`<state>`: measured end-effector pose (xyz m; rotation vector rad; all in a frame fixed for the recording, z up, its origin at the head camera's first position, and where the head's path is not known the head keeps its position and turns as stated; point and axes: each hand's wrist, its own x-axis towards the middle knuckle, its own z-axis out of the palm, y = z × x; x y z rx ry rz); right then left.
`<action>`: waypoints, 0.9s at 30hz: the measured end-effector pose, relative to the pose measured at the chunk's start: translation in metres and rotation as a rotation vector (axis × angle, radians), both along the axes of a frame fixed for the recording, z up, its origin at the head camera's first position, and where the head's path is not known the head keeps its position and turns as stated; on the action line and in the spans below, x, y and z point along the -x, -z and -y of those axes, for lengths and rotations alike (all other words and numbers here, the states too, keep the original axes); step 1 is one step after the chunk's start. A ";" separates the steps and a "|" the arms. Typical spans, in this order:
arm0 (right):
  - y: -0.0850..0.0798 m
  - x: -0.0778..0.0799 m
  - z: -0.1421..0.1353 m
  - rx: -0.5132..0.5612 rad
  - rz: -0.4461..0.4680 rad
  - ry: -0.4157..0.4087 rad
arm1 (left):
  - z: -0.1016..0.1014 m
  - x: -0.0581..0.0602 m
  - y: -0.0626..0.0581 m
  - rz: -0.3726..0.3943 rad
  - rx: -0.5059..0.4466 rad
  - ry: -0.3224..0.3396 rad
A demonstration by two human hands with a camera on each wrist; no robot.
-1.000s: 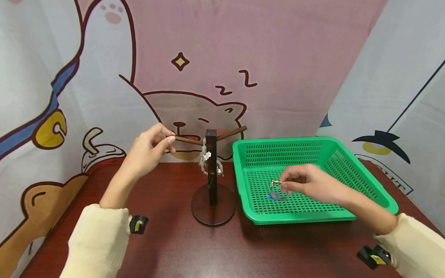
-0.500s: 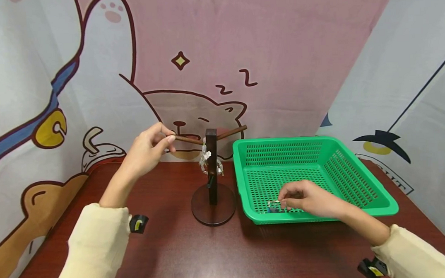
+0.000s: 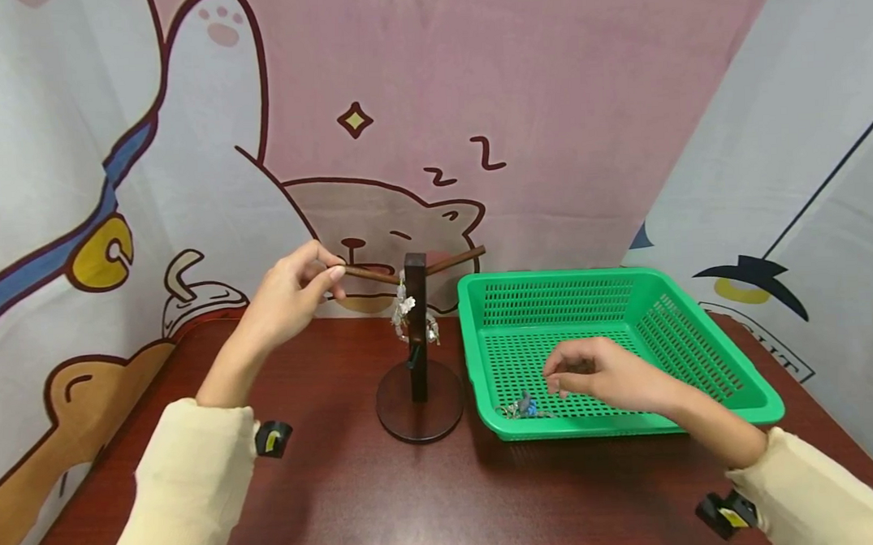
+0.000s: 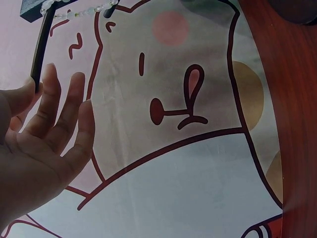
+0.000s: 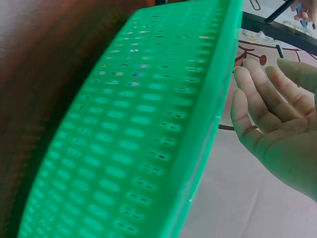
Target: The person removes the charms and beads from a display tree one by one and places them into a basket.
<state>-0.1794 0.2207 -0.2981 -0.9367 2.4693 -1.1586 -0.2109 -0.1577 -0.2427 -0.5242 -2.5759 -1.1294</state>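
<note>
Pinch of the left hand (image 3: 285,297) on the wooden bar (image 3: 369,274), just left of the stand (image 3: 419,330). Right of the stand, above the green basket (image 3: 597,426), the right hand (image 3: 608,376) with fingers loosely bent, thumb apart. On the stand, pale beaded bracelets (image 3: 406,305). In the basket's near corner stand-side, jewelry (image 3: 527,407).

Hands (image 3: 285,294) — one on rod (image 3: 371,274), one over basket (image 3: 611,423)

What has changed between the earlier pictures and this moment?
The right hand went down, let go of the small jewellery in the near left corner of the green basket, then rose slightly. The left hand still pinches the bar of the stand; stand and basket stayed put.
</note>
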 end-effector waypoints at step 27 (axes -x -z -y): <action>-0.059 0.034 0.051 0.022 -0.069 0.059 | 0.000 0.000 0.000 0.012 -0.008 0.006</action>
